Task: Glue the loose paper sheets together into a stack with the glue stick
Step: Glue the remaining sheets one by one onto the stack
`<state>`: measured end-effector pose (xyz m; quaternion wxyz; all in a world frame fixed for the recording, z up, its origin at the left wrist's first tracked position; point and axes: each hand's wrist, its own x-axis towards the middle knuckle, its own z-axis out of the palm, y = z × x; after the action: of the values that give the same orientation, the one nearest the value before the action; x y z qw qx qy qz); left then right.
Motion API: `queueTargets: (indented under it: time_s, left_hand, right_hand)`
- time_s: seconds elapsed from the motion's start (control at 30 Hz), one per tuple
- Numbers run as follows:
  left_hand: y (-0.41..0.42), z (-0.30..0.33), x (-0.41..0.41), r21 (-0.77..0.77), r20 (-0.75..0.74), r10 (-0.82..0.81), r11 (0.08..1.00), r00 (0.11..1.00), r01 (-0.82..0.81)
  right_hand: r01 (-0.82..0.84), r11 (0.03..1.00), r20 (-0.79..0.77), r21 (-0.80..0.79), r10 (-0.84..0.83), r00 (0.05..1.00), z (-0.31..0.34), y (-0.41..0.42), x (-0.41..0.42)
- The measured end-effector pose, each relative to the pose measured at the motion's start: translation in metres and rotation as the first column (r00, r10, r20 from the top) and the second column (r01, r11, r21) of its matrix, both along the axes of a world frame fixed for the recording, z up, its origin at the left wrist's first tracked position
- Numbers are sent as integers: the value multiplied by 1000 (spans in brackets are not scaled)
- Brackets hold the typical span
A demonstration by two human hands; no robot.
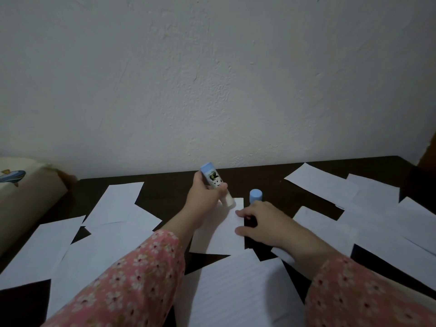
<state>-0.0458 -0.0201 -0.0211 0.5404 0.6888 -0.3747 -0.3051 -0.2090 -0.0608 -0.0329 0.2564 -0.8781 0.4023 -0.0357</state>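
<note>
Left hand (204, 197) wrapped round the glue stick (215, 184), gripping the barrel mid-length, blue base tilted up and away, pale glue end angled down onto the far edge of a small paper sheet (219, 228). Right hand (264, 224) resting with fingers fairly straight, fingertips pressing that sheet's right edge to pin it flat; holding nothing. Blue cap (255, 195) standing upright on the dark worktop (169, 194), just beyond the right hand's fingertips and just right of the glue tip.

More loose sheets scattered all round: a group (118, 204) well out to the left of the left hand, another group (330, 187) beyond and to the right of the right hand, and a larger lined sheet (236, 291) nearer than both hands, between the floral sleeves (132, 279). No built-up stack clearly visible yet; probably early in the job, with the glue being laid on one sheet.

Handling, as a judgement: sheets very light, thin and floppy, apt to slide or wrinkle under the drag of the stick, so best pinned by flat fingers close to the stroke, on a dry edge, and lifted by a corner or edge pinch. Glue stick light and rigid, its barrel smooth plastic; a firm grip round the middle suits, with modest pressure, since the exposed glue column looks soft and liable to smear or snap. Fresh glue tacky: fingers best kept off the coated area.
</note>
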Motion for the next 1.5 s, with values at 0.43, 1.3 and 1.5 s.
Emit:
queueTargets:
  time_s: [0.43,1.3,1.5]
  left_hand:
    - [-12,-7,-15,-19,415,-137,987,900,159]
    - [17,5,36,116,408,-175,984,896,139]
    - [25,7,42,34,168,12,999,986,-18]
  right_hand:
    - [-18,976,106,-217,42,993,-24,12,-7]
    - [-4,980,121,-200,29,992,-25,12,-6]
    - [-2,974,133,-226,33,991,-27,14,-8]
